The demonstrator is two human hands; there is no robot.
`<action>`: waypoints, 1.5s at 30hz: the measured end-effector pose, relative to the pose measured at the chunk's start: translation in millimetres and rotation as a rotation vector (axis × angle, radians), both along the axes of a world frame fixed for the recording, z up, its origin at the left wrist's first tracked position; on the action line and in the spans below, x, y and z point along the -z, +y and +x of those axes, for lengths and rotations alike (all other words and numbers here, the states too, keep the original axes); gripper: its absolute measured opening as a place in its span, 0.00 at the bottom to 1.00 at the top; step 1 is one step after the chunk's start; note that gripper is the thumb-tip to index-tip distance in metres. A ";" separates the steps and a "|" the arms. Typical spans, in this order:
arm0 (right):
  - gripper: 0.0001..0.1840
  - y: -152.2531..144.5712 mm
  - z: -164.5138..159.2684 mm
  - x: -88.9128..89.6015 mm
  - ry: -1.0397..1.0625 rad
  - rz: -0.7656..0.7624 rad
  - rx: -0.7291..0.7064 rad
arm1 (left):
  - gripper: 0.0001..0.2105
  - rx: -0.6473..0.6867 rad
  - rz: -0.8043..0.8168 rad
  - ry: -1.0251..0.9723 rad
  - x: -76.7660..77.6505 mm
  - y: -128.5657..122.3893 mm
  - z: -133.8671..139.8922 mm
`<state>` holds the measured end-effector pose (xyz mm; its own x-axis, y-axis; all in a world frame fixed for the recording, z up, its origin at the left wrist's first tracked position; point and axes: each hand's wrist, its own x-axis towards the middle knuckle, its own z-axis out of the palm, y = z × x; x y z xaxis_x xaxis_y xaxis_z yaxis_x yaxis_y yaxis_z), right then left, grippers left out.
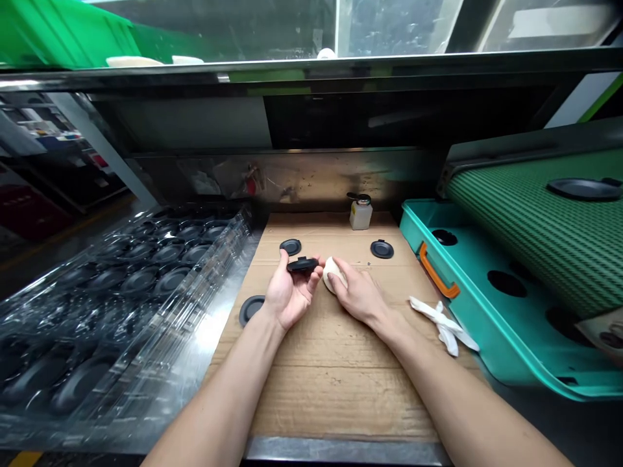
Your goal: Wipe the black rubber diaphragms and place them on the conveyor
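Note:
Between the thumb and fingers of my left hand [288, 298] is a black round lid [302, 264], tipped nearly edge-on with a small tab at its rim. My right hand [357, 292] is closed on a white cloth pad [333, 275], just to the right of the lid and apart from it. Both hands are over a cardboard sheet [335, 383]. On the cardboard lie more black lids: one behind my left hand [291, 247], one partly hidden by my left wrist [251, 309], and one at the back right [382, 249].
Clear plastic trays [160, 292] with several black lids are stacked at left. A small bottle [361, 213] stands at the back. White cloth strips [442, 324] lie at right, beside a teal bin [467, 305] with an orange handle. A green conveyor belt [530, 214] overhangs the bin.

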<state>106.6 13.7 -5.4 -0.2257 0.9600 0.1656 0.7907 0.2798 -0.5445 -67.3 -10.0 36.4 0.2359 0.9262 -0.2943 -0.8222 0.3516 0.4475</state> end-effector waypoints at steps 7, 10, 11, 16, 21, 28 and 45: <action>0.24 -1.7 -0.5 -2.4 -0.156 -0.010 -0.022 | 0.33 0.017 -0.023 0.052 -2.5 -3.8 2.2; 0.22 -0.2 1.5 -9.9 -0.197 -0.003 -0.040 | 0.33 0.023 -0.019 0.055 -2.9 -4.3 2.0; 0.21 0.4 5.7 -15.3 -0.196 0.011 -0.041 | 0.33 0.028 -0.013 0.058 -2.1 -4.4 2.2; 0.13 -7.4 63.8 -55.4 -0.185 0.221 0.077 | 0.30 0.076 0.066 0.244 10.5 -3.6 9.6; 0.10 -45.2 115.0 -55.4 -0.490 0.237 0.177 | 0.29 0.174 0.147 0.415 20.8 -7.9 24.5; 0.12 -58.0 96.9 -24.5 -0.485 0.121 0.054 | 0.33 0.245 0.198 0.685 19.6 -14.1 28.5; 0.07 -23.8 16.5 -26.5 0.023 0.219 -0.312 | 0.38 0.367 0.188 1.078 30.3 -9.4 31.6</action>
